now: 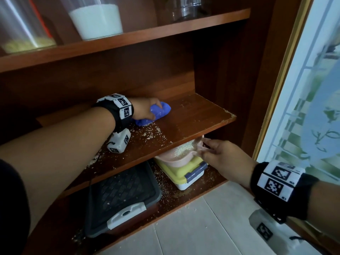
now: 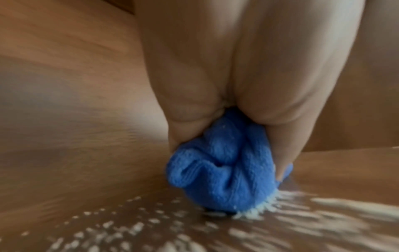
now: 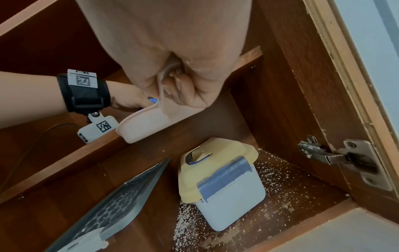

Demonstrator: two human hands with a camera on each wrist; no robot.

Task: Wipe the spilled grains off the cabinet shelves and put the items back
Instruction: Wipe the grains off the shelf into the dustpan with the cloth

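Observation:
My left hand (image 1: 145, 109) grips a bunched blue cloth (image 1: 161, 110) and presses it on the middle shelf (image 1: 198, 115), with spilled grains (image 1: 152, 134) scattered in front of it. In the left wrist view, the cloth (image 2: 224, 172) bulges out below my curled fingers (image 2: 187, 110) and touches blurred grains (image 2: 129, 228). My right hand (image 1: 226, 159) pinches the rim of a pink bowl (image 1: 179, 156) holding grains, just under the shelf's front edge. The bowl (image 3: 142, 126) hangs above a yellow-lidded box (image 3: 220, 179).
On the grain-strewn bottom shelf (image 1: 165, 188) stand the yellow-lidded box (image 1: 185, 173) and a dark-lidded box (image 1: 123, 192). The upper shelf holds a jar of white grains (image 1: 97, 21) and other jars (image 1: 24, 26). An open glass door (image 1: 312, 89) with its hinge (image 3: 336, 156) is at the right.

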